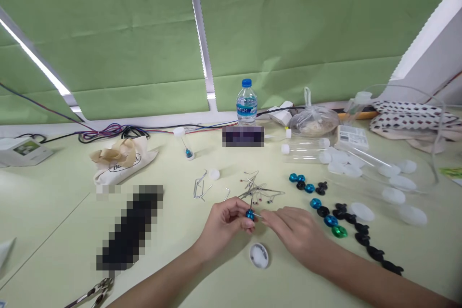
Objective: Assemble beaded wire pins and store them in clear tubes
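Basically, the left hand point(221, 225) has its fingers closed on a small blue metal piece point(249, 214) above the near-middle tabletop point(202, 291), seemingly steadying it, while the right hand's point(298, 231) fingers pinch a thin metal rod point(258, 215) at its side.

You have bright, fairly even light over the pale table point(180, 231), with white glare in the narrow gaps between the green blinds point(137, 33), strongest at far left. Soft, faint shadows lie by your left hand point(220, 224) and right hand point(303, 236). Coarse pixel blocks mask patches at left and centre. You see wide-angle stretching towards the edges; fine detail looks soft.
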{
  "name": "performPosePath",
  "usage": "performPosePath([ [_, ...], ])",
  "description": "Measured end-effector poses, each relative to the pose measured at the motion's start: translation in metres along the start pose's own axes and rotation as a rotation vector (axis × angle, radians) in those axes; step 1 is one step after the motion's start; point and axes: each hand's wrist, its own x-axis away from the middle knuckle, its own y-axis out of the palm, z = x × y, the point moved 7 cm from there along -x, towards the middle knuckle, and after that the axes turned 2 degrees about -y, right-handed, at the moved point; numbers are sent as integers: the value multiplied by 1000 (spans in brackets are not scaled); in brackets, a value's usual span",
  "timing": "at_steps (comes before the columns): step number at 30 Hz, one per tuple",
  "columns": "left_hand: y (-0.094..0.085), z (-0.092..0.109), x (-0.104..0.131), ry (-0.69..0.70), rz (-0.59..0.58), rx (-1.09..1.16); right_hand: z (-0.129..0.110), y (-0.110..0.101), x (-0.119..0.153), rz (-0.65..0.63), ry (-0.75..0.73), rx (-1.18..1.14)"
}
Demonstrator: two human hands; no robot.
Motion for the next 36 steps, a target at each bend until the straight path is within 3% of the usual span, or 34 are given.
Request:
performPosePath([
  [6,-7,12,3,70,71,-27,-15,-12,-2,15,-291,264],
  [8,-13,13,2,76,91,-5,-11,-15,-1,18,-254,234],
  [10,-16,14,1,69,84,10,8,-20,-3,17,-33,107],
  [13,-16,13,1,40,55,70,52,-28,2,-16,463,-233],
  [15,-13,13,1,19,35,129,75,-37,8,-4,704,-424],
  [19,-8,12,3,-3,5,250,106,-66,14,67,883,-402],
  [25,-11,15,3,-17,38,257,132,-82,24,175,899,-419],
  [28,-13,14,2,-33,27,300,133,-77,26,50,915,-401],
  [32,-17,15,1,-32,23,315,101,-48,24,-331,842,-284],
  [36,-19,21,2,-11,21,305,52,-14,11,-405,480,-226],
])
